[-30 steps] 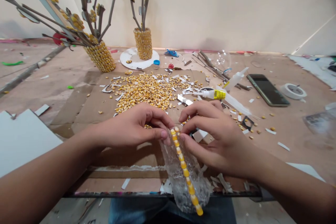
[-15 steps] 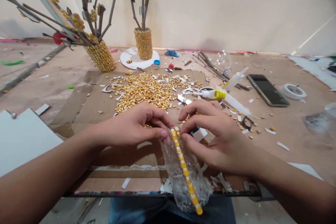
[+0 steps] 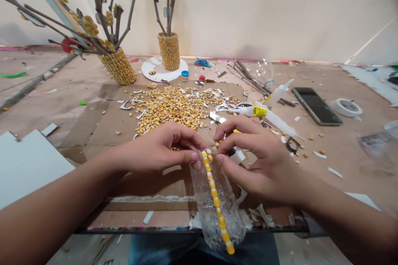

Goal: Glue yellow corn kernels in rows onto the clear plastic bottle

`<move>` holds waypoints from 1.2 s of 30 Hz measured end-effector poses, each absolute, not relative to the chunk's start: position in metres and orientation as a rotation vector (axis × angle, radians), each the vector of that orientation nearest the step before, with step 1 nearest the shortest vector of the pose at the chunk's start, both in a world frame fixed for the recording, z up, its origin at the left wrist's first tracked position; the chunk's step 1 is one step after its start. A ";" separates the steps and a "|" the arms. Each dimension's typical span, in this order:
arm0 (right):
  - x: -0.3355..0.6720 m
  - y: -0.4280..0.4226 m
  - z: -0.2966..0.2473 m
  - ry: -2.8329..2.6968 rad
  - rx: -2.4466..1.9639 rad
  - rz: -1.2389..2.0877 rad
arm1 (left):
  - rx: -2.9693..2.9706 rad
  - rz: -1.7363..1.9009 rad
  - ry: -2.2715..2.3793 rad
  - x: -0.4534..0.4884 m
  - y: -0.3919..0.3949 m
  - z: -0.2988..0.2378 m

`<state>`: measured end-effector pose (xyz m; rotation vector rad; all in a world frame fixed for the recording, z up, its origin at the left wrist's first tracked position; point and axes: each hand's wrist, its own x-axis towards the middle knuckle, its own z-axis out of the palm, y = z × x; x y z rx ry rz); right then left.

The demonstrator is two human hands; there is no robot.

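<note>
Fingertips (image 3: 194, 157) of left hand (image 3: 155, 150) and right hand (image 3: 259, 161) pinching plastic bottle (image 3: 203, 201) top (kernel row (image 3: 214, 193) between them)

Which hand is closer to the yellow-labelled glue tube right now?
Right. The right hand sits just below the glue tube, knuckles nearly under it. The left hand is farther off to the left, at the upper end of the clear bottle.

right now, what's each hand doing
Left hand: closed, pinching the clear bottle at its top end.
Right hand: closed, pinching the same end beside the corn kernel row.
</note>
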<state>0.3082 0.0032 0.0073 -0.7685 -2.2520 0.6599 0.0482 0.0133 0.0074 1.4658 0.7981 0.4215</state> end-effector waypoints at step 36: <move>0.308 0.005 0.004 -2.292 -0.743 0.569 | 1.135 0.505 0.774 0.048 0.010 0.000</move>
